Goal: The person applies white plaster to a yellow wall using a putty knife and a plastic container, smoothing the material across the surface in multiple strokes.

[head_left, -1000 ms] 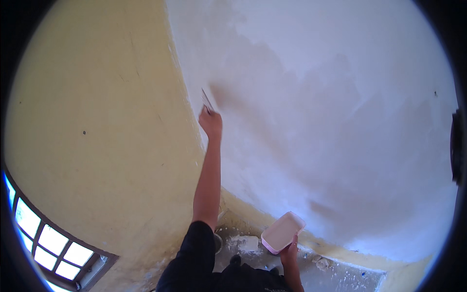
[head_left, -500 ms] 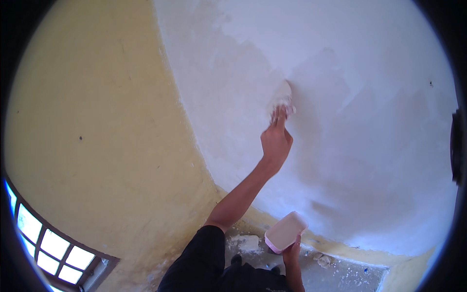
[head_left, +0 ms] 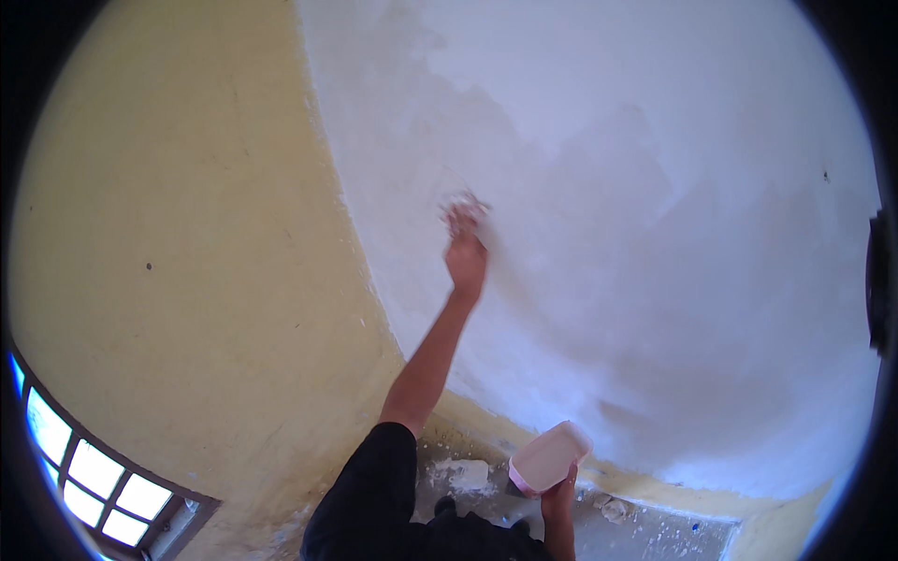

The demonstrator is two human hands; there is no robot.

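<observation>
My left hand (head_left: pixel 466 264) reaches up along a white-coated wall (head_left: pixel 599 271), its fingers closed around a flat putty scraper (head_left: pixel 465 202). The scraper and fingertips are smeared with white paste and blurred. Seen nearly edge-on, the blade lies against the wall or very close to it; I cannot tell which. Damp-looking grey patches spread over the coating to the right. Low in front of my body, my right hand (head_left: pixel 558 499) grips the right side of a pink rectangular tub (head_left: pixel 530 488), which is tilted, with pale material inside.
A bare yellow wall (head_left: pixel 206 234) meets the white one at a corner on the left. At the lower left is a framed, multi-pane window (head_left: pixel 98 467). White splatter (head_left: pixel 468 475) and a pale lump (head_left: pixel 613 510) lie on the grey floor below. Something dark (head_left: pixel 876 280) stands at the right edge.
My left hand has swept left and slightly down with the scraper, whose broad face no longer shows. The tub has tipped and dropped slightly in my right hand.
</observation>
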